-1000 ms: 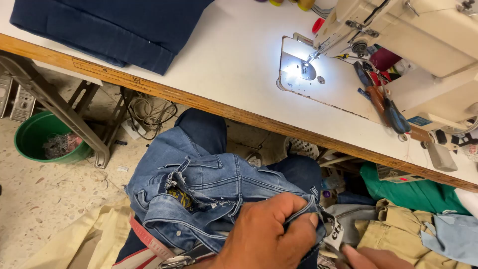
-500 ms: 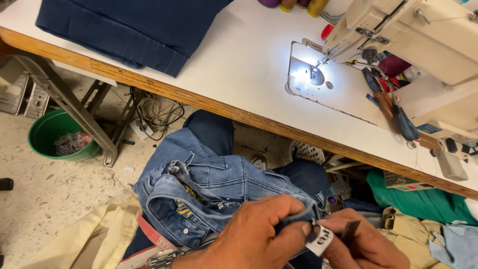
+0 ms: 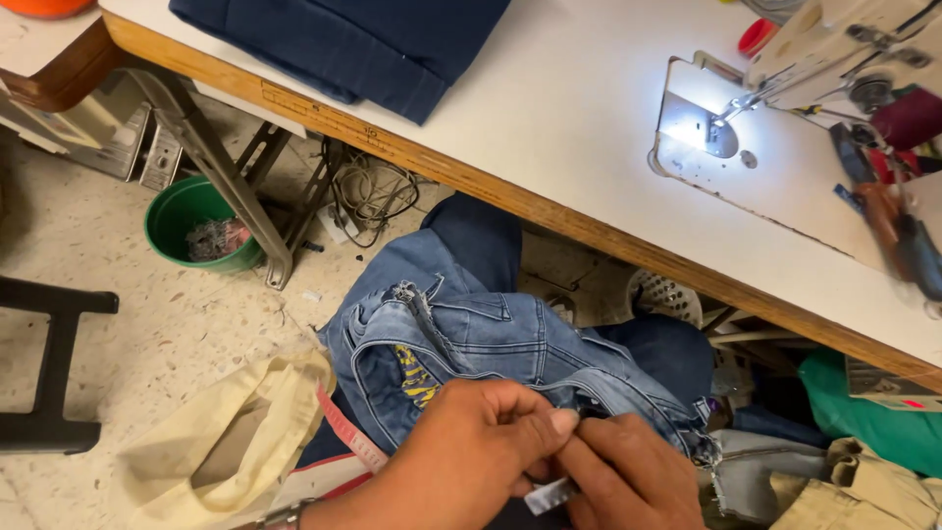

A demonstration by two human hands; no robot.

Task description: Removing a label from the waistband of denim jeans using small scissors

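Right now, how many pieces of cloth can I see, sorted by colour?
Light blue denim, held by left hand and right hand: 1
Dark navy, folded on table: 1
Green: 1
Tan: 1
Cream bag: 1
Total: 5

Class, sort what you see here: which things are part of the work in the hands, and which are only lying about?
In hand:
- left hand and right hand, pinching at one spot
- light blue jeans on the lap
- small white tag between the fingers

Lying about:
- dark blue cloth on the table
- sewing machine
- green bucket on the floor
- cream bag
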